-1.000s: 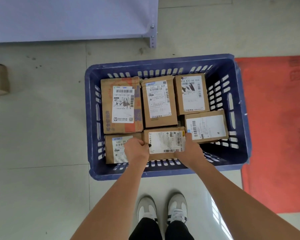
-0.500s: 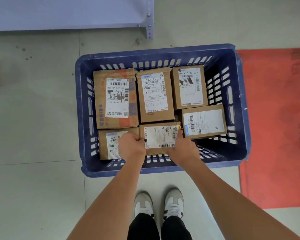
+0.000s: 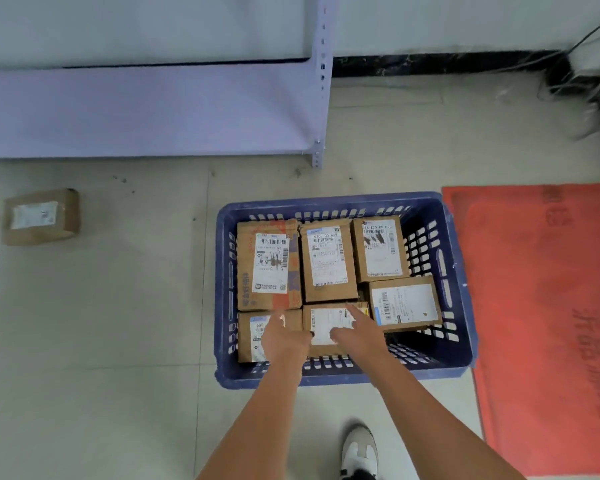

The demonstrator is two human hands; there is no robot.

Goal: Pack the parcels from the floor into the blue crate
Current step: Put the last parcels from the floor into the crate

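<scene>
Blue crate point(image 3: 340, 375) on tiled floor point(image 3: 101, 323), six labelled cardboard parcels packed inside. Left hand point(image 3: 284, 336) and right hand point(image 3: 357, 332) above near-row middle parcel point(image 3: 326, 327), fingers extended, gripping nothing; blurred. One loose parcel point(image 3: 41, 216) on floor, well apart to left of crate. Red mat point(image 3: 541, 306) touching crate's right side. Lilac metal shelf point(image 3: 153, 112) beyond crate. Cables point(image 3: 596, 81) in far right corner.

Floor surroundings, off-task items

A red mat point(image 3: 548, 323) lies at three o'clock; a pale metal shelf point(image 3: 146, 112) stands at eleven; tangled cables point(image 3: 593, 77) sit at one; a white shoe point(image 3: 359, 452) shows at six.
</scene>
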